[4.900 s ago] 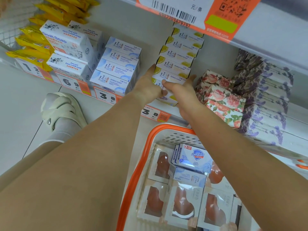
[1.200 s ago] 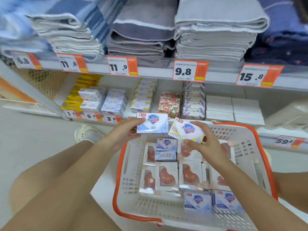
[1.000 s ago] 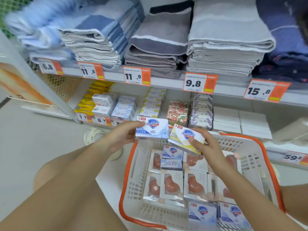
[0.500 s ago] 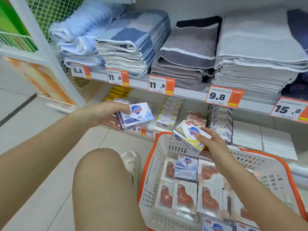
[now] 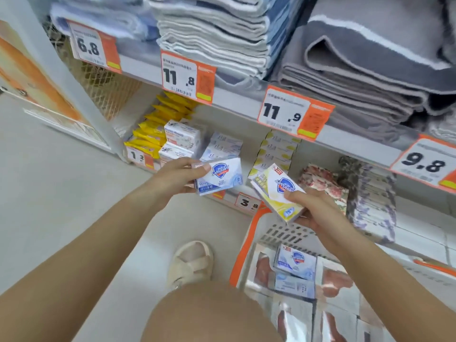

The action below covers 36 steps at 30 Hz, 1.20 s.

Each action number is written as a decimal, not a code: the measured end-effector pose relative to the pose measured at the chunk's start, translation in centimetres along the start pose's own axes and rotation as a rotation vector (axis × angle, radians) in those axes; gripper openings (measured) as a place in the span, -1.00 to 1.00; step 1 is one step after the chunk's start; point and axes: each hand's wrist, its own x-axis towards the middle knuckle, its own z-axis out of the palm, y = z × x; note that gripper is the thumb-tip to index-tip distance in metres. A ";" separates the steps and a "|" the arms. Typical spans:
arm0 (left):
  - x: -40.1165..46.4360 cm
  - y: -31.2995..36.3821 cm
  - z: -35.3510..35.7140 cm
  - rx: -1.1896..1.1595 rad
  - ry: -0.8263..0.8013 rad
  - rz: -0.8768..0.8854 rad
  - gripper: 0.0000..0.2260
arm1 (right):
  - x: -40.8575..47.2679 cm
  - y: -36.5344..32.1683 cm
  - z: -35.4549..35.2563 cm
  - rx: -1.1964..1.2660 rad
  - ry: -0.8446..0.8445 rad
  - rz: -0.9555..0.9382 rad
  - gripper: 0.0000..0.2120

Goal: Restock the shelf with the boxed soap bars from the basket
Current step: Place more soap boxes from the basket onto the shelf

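My left hand (image 5: 176, 177) grips a blue-and-white boxed soap bar (image 5: 220, 176) in front of the low shelf's stack of blue-white soap boxes (image 5: 223, 146). A yellow-and-white boxed soap bar (image 5: 277, 193) is held in my right hand (image 5: 313, 209), just below the stack of yellow-white soap boxes (image 5: 277, 150). Under my right arm stands the white basket with an orange rim (image 5: 249, 240). It holds more blue soap boxes (image 5: 294, 261) and several windowed boxes with pink soap (image 5: 338, 282).
Floral soap boxes (image 5: 320, 181) and purple patterned boxes (image 5: 367, 193) fill the low shelf to the right. Goat-soap boxes (image 5: 181, 134) and yellow packs (image 5: 158, 124) stand at its left end. Folded towels (image 5: 357, 60) lie on the shelf above. My knee (image 5: 209, 314) and sandalled foot (image 5: 190, 262) are beside the basket.
Both hands have carried their soap boxes up from over the basket toward the low shelf. The view has moved closer to the shelf and tilted down.
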 end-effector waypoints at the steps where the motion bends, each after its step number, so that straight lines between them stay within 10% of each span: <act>1: 1.1 -0.2 0.0 -0.009 0.023 0.034 -0.74 | 0.8 -0.1 0.1 -0.007 0.010 -0.009 -0.80; 10: 9.8 -1.1 0.4 0.761 0.214 0.400 -0.62 | 6.8 -1.3 -0.9 -0.204 0.204 -0.193 -0.60; 19: 10.5 -4.5 0.4 0.771 0.279 0.470 -0.54 | 10.1 1.0 0.0 -0.823 -0.037 -0.253 -0.59; 28: 7.4 -5.8 4.7 0.820 0.286 0.888 -0.68 | 11.7 2.9 1.8 -1.162 0.128 -0.357 -0.57; 36: 7.0 -8.0 6.7 0.838 0.131 0.758 -0.64 | 11.6 2.7 2.3 -1.268 0.147 -0.381 -0.59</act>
